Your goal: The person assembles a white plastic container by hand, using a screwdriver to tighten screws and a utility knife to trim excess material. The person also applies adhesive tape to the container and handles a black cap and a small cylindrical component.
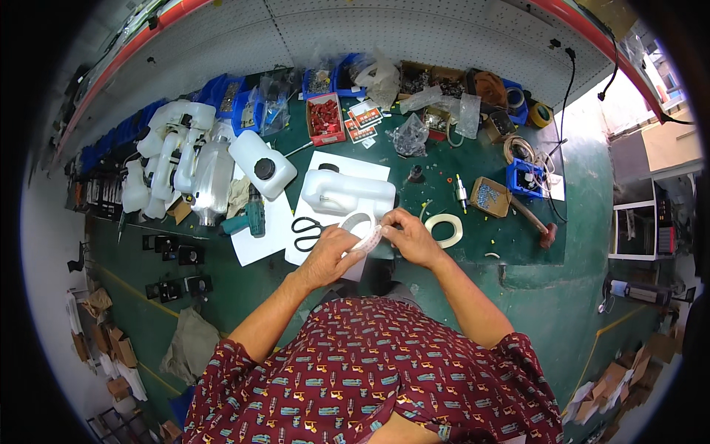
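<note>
My left hand (329,257) grips a roll of white tape (369,241) with faint pink marks, its fingers reaching into the ring. At the roll's right edge, the fingers of my right hand (412,238) are pinched together on the tape. Just beyond both hands, a translucent white plastic tank (355,190) with a black cap lies on white paper. Black-handled scissors (321,230) rest to the left of the roll, partly hidden by my left hand. A cream-coloured coil (457,231) lies flat on the table beside my right hand.
A second white tank (248,157) and a green power drill (255,216) stand left, near several more tanks (164,163). At the back are a red parts box (325,122) and blue bins. A small carton (484,198) and a hammer (546,235) lie right on the green table.
</note>
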Demonstrator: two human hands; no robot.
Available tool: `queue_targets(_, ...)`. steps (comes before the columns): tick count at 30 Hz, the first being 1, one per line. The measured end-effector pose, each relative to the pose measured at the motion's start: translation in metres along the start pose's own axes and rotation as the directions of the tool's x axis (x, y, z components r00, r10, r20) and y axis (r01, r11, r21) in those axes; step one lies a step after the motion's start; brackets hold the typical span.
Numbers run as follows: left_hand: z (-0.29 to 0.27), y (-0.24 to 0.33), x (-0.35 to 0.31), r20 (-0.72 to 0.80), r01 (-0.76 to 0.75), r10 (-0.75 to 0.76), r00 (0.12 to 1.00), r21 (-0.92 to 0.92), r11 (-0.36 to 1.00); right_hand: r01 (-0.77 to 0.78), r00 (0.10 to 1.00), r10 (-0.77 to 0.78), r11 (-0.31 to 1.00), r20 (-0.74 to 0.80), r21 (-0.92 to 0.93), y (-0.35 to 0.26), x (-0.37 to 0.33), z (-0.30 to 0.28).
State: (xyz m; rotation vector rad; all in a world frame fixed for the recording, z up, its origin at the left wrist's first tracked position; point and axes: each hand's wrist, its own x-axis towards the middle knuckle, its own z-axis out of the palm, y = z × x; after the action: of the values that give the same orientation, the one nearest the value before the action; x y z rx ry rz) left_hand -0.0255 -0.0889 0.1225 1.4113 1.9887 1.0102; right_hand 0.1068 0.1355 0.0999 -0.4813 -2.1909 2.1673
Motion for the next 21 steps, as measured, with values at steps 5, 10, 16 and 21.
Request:
queue_targets(5,0.003,-0.003,-0.005,-0.098,0.171,-0.161,0.982,0.105,0.980,-0.054,0.999,0.054,0.996,-0.003,0.078,-0.018,-0.032,0.019)
queue_targets(10,0.004,-0.005,-0.013,-0.064,0.131,-0.123,0.990,0.152,0.980,-0.154,0.977,0.174,0.976,-0.121,0.156,-0.025,-0.029,0.031)
queue_targets(16,-0.004,-0.022,-0.027,-0.066,0.144,-0.132,0.989,0.248,0.958,-0.024,0.973,-0.011,0.989,-0.232,-0.149,-0.023,-0.023,0.053)
queue_targets(21,-0.018,-0.033,-0.040,-0.075,0.247,-0.236,0.969,0.214,0.945,-0.027,0.954,-0.016,0.990,-0.300,-0.139,-0.016,-0.019,0.076)
